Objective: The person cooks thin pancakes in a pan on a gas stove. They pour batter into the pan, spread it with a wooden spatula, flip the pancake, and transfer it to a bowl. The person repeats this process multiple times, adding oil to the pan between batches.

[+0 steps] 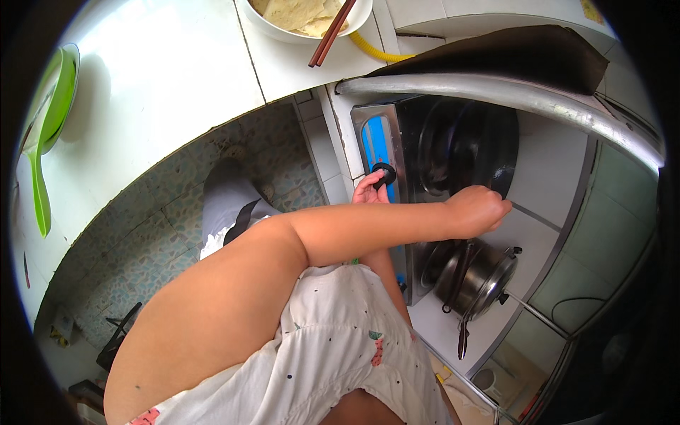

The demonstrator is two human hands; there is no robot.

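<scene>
My left arm reaches across the view to the right, and my left hand (478, 211) is curled into a fist at the near edge of a black wok (473, 143) on the gas stove. Whether that fist holds anything is hidden. Beneath this forearm, my right hand (372, 190) has its fingers on the black control knob (383, 175) of the stove's blue and steel front panel (376, 139). A lidded steel pot (478, 276) stands beside the wok, with a dark handle ending in a ring (446, 307) lying against it.
A white tiled counter (159, 64) curves across the upper left, bearing a white bowl (297, 36) of pale flat food, brown chopsticks (332, 33) and a green ladle-like utensil (41, 196). A yellow hose (377, 52) runs behind the bowl. A metal rail (478, 87) edges the stove recess.
</scene>
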